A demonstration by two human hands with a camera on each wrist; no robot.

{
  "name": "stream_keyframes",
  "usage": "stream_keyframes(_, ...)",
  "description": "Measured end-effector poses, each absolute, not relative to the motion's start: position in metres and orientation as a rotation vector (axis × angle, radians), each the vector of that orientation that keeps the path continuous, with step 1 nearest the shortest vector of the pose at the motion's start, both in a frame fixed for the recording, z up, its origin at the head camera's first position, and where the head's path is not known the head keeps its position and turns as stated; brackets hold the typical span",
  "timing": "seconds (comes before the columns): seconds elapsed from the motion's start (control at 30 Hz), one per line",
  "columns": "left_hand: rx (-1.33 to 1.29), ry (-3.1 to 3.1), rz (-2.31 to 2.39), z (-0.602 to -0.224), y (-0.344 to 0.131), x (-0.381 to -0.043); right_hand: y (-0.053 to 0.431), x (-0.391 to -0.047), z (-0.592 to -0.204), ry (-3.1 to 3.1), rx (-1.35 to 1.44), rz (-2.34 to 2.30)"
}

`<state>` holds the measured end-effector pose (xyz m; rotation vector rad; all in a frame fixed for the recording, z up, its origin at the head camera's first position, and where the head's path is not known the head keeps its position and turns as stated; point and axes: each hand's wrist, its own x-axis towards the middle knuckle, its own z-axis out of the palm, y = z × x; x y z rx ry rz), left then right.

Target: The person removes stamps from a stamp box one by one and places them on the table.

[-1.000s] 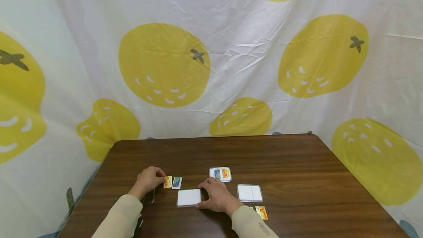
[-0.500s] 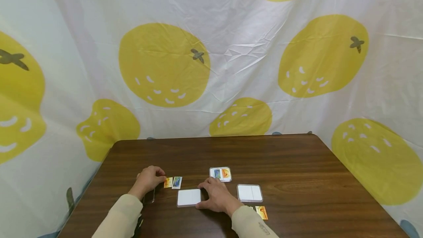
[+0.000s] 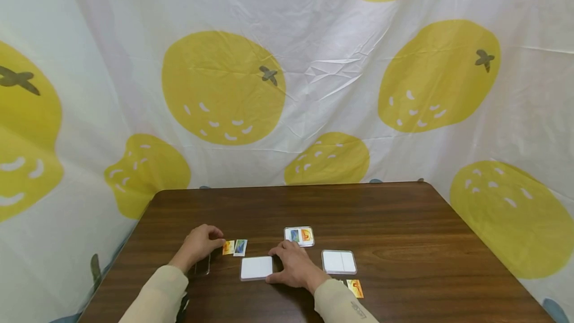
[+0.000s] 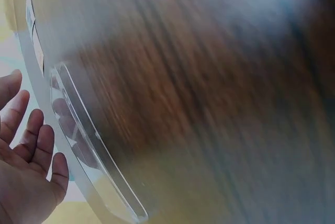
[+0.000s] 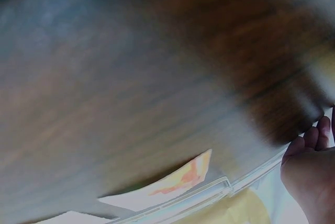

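Observation:
My left hand (image 3: pixel 202 243) is low over the table's left side, fingertips right at the edge of a small orange picture card (image 3: pixel 228 247). In the left wrist view its fingers (image 4: pixel 35 130) are bent loosely, apart from the cards. A blue-green picture card (image 3: pixel 240 247) lies just right of the orange one. Beneath the left wrist is a clear plastic case (image 3: pixel 203 265), partly hidden. My right hand (image 3: pixel 293 265) grips the right end of a clear-rimmed case with a white insert (image 3: pixel 256 268), thumb at the near corner and fingers at the far one.
Behind the right hand lies a case (image 3: pixel 299 236) showing a blue and an orange picture. Another white-insert case (image 3: pixel 339 262) is to the right. Nearer me is an orange card (image 3: pixel 356 288), beside a second card mostly covered by the right sleeve (image 3: pixel 336 298).
The orange card has shifted slightly right and toward me, closer in line with the blue-green card. My left hand and forearm have drawn a little left. The right hand has stayed still.

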<state>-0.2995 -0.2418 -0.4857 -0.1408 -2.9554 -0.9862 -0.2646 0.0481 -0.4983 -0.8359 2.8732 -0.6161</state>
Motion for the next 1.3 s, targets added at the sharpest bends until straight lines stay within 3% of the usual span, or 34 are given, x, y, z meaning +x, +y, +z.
stream_keyframes(1.3,-0.387,-2.932,-1.085,-0.491,-0.314,-0.263,0.048,-0.264,-0.501,2.892,-0.842,-0.61)
